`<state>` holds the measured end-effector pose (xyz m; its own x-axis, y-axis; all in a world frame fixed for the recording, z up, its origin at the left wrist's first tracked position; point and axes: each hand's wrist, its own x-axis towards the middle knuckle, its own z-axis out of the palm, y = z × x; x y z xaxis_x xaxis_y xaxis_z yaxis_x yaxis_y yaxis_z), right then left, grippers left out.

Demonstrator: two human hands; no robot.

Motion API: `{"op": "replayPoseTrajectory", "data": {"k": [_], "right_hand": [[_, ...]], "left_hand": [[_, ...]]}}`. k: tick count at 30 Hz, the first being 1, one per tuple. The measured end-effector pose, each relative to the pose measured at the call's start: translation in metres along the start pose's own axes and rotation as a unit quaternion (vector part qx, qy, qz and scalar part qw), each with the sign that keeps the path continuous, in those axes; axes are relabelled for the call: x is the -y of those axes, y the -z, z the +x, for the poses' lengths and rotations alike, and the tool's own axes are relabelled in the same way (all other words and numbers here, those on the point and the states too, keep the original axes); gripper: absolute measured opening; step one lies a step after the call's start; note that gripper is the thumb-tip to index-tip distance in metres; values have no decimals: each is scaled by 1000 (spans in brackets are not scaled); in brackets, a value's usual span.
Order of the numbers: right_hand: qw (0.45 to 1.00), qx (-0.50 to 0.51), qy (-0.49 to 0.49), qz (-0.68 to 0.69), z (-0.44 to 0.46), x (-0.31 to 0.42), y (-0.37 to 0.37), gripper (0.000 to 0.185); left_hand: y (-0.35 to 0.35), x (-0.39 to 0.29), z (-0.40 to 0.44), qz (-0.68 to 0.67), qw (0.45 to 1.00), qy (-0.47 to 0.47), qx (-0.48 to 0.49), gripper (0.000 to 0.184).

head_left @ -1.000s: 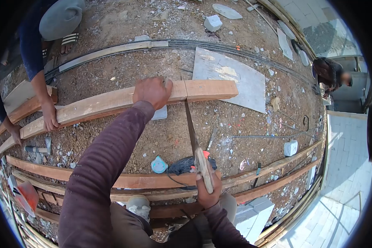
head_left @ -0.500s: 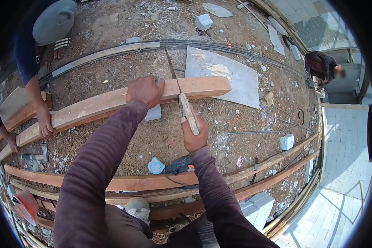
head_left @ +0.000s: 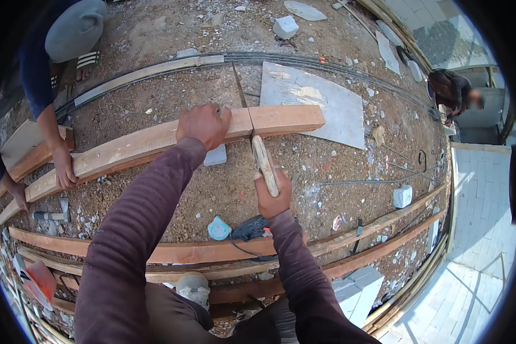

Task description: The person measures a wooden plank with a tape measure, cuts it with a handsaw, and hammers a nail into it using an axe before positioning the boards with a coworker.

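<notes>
A long wooden beam [head_left: 137, 139] lies across the view, its cut-off end reaching right over a pale board. My left hand [head_left: 203, 125] is closed over the beam's top, left of the saw. In my right hand [head_left: 273, 195] is the worn wooden handle of a handsaw [head_left: 265, 163]. The narrow saw blade crosses the beam near its right end, sitting in a thin dark kerf, with its tip beyond the far side. At the left, another person's hands [head_left: 65, 169] grip the same beam.
A worn pale board [head_left: 335, 114] and steel bars [head_left: 350, 74] lie beyond. Nearer are a hammer [head_left: 63, 211], a turquoise tape measure [head_left: 219, 228], a dark bag [head_left: 249, 230] and several timbers [head_left: 183, 252]. Another person [head_left: 450, 92] bends at far right.
My right hand and the saw have drawn slightly back toward me, so the handle sits farther below the beam. My left hand keeps its hold. The whole view has shifted a little.
</notes>
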<state>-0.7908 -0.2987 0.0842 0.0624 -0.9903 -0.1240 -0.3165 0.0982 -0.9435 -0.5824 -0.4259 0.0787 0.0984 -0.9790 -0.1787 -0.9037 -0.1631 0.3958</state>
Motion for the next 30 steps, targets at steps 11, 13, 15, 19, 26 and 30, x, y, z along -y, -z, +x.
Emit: {"op": "replayPoseTrajectory", "data": {"k": [11, 13, 15, 19, 26, 30], "right_hand": [[1000, -14, -5, 2, 2, -11, -2, 51], [1000, -7, -6, -7, -16, -10, 3, 51], [999, -37, -1, -9, -90, -8, 19, 53], [998, -16, -11, -64, -146, 5, 46, 54], [1000, -16, -2, -21, -28, -20, -1, 52], [994, -16, 27, -102, -147, -11, 50, 54]], "left_hand": [[-2, 0, 8, -22, 999, -6, -38, 52], [-11, 1, -7, -22, 1000, 7, -12, 52], [-5, 1, 1, -18, 1000, -1, -8, 52], [3, -3, -1, 7, 1000, 8, 7, 52], [-5, 1, -7, -4, 1000, -1, -11, 52], [-1, 1, 7, -12, 999, -8, -34, 53]]}}
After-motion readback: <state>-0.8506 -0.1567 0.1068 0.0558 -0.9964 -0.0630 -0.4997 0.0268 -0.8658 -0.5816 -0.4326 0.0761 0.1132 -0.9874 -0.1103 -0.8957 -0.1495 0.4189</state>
